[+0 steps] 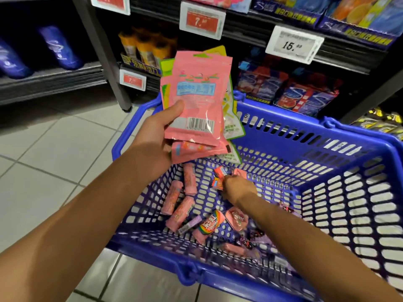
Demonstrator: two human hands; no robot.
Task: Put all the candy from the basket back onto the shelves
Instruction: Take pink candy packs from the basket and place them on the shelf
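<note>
Candy's mostly in the blue basket (pixel 327 136) still: pink tubes (pixel 181 212), a rainbow pack (pixel 209 224), small red packs (pixel 219 177). The person's left hand (pixel 159 131) clamps a fanned stack of pink and green pouches (pixel 196 99), thumb on the front, just above the basket's rim. Right hand (pixel 237 188) is down inside, fingers pinching one red pack. Shelves (pixel 283 40) sit right behind the pouches.

Blue bottles (pixel 61 49) left, price tags (pixel 294 44), pale floor tiles (pixel 43 171)
</note>
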